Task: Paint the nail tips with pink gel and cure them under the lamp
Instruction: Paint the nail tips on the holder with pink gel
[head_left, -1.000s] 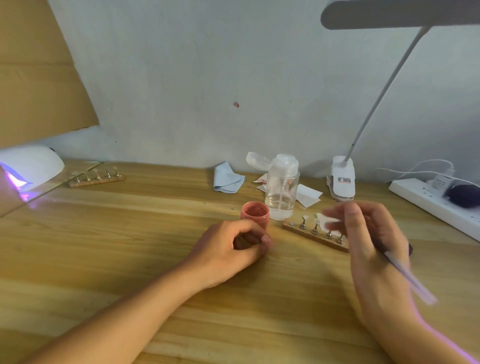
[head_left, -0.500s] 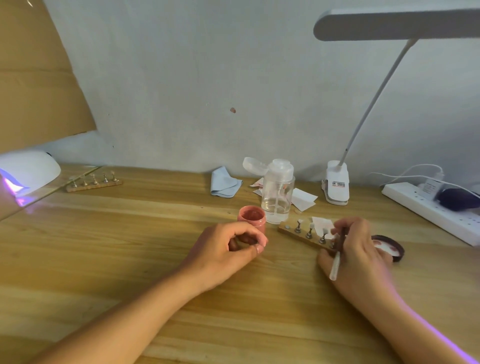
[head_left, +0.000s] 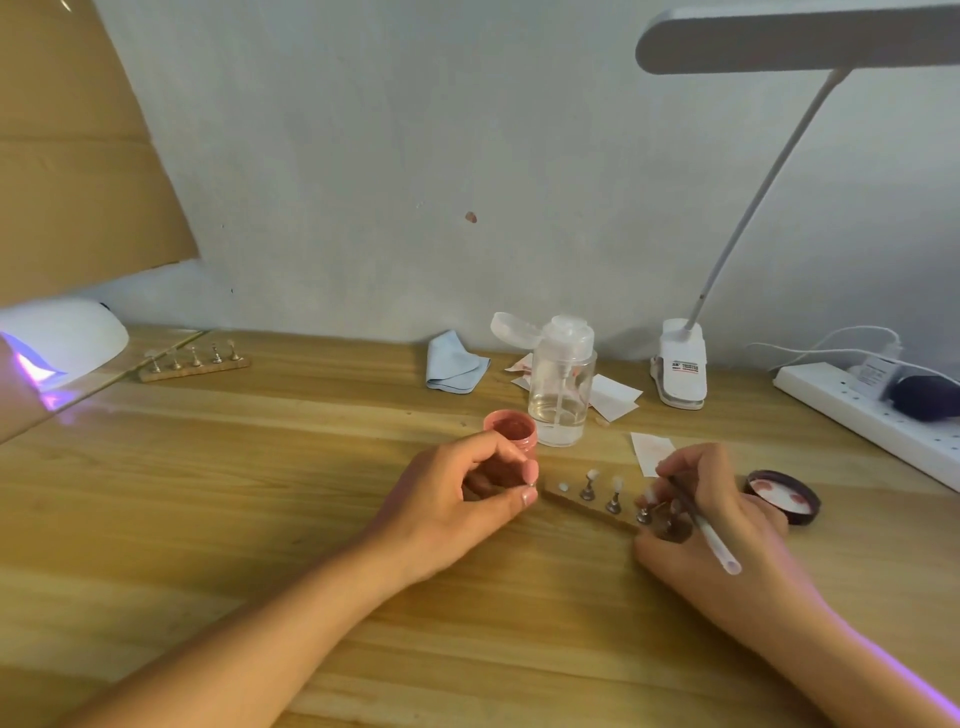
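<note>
An open jar of pink gel (head_left: 511, 428) stands mid-table. Just in front of it my left hand (head_left: 462, 499) is curled, with thumb and forefinger pinching a small metal piece that is mostly hidden, apparently a nail tip stand. A wooden holder (head_left: 584, 512) with several nail tips (head_left: 615, 486) on metal stands lies between my hands. Its left spot shows only a white dot. My right hand (head_left: 711, 525) grips a thin white-handled brush (head_left: 701, 530), its bristle end at the holder's right-hand tips. A white curing lamp (head_left: 62, 338) glows purple at far left.
A second holder with tips (head_left: 195, 361) lies near the curing lamp. A clear pump bottle (head_left: 561, 384), a blue cloth (head_left: 454, 364) and paper wipes (head_left: 652, 452) sit behind the jar. The jar lid (head_left: 784, 496), a desk lamp clamp (head_left: 680, 364) and a power strip (head_left: 872, 415) lie right.
My right hand has come down from above the holder to its right end and turned the brush toward the tips. My left hand has stayed curled by the jar.
</note>
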